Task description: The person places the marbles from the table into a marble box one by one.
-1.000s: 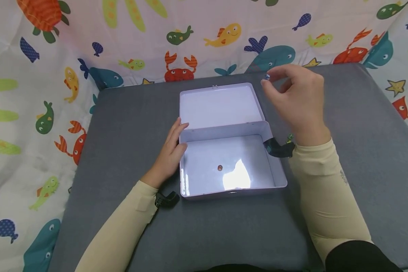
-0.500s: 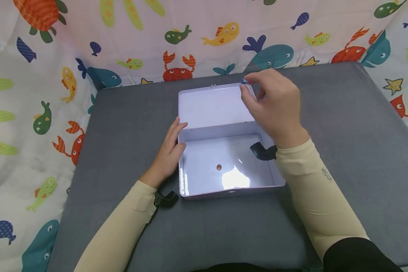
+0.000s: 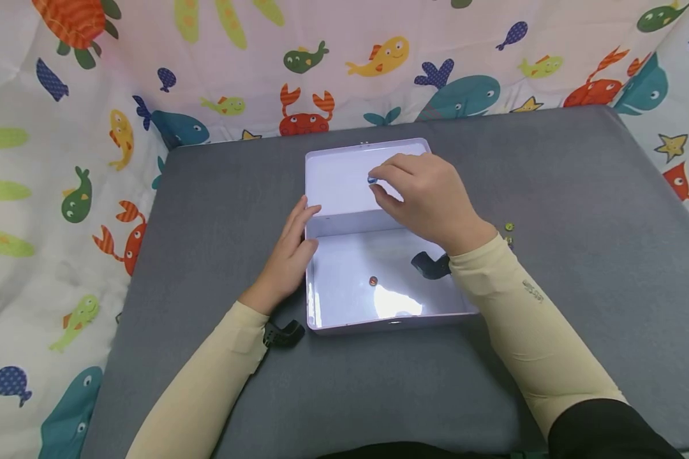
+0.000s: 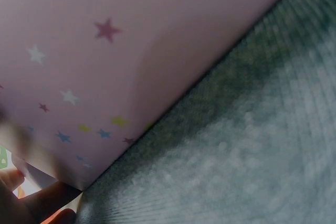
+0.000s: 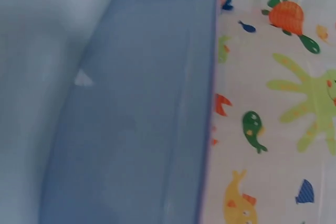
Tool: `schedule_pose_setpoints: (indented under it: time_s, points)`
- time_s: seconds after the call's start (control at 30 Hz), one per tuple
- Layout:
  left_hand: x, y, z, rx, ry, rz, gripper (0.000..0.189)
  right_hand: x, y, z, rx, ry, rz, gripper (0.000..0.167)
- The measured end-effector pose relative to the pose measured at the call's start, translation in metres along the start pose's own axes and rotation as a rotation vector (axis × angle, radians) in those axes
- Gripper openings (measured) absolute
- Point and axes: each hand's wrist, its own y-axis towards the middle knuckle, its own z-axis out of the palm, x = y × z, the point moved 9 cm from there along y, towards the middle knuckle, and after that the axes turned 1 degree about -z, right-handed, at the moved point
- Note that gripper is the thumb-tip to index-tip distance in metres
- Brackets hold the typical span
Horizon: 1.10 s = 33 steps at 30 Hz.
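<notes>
An open lidded box [image 3: 344, 252], pale lilac inside, lies with its lid [image 3: 339, 172] folded back. My left hand [image 3: 283, 262] rests along the box's left wall, fingers extended. In the left wrist view, its dark fingers [image 4: 47, 200] show at the corner of the star-printed outer wall [image 4: 131, 40]. Above the lid, my right hand [image 3: 427, 197] pinches a small shiny blue piece [image 3: 372, 180] between thumb and fingertips; its exact kind is too small to tell. On the box floor sits a small round copper-coloured piece [image 3: 373, 281]. The right wrist view shows the blurred box interior [image 5: 136, 103].
Small yellow-green pieces [image 3: 509, 227] lie right of the box, partly behind the right sleeve. Grey cloth [image 3: 379, 389] covers the table. A curtain printed with sea animals [image 3: 235, 64] hangs at the back and sides. Each wrist carries a black camera mount [image 3: 430, 264].
My right hand has moved left and nearer, from beyond the box's right side to over the lid, carrying the blue piece. The left hand stays on the box wall.
</notes>
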Motion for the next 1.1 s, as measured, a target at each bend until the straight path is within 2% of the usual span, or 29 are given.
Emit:
schedule_pose_setpoints:
  time_s: [0.47, 0.7, 0.87, 1.1]
  points:
    - [0.000, 0.002, 0.001, -0.005, -0.007, -0.006, 0.056, 0.011, -0.011, 0.041, 0.176, 0.078, -0.044, 0.019]
    - [-0.001, 0.003, -0.003, -0.031, -0.023, 0.016, 0.041, 0.029, -0.015, 0.067, 0.277, 0.060, -0.188, 0.016]
    - [-0.004, 0.002, -0.004, -0.030, -0.004, 0.026, 0.039, 0.039, -0.020, 0.081, 0.316, 0.058, -0.282, 0.009]
    - [-0.004, 0.000, -0.003, -0.028, 0.016, 0.023, 0.040, 0.042, -0.024, 0.095, 0.415, 0.101, -0.296, 0.008]
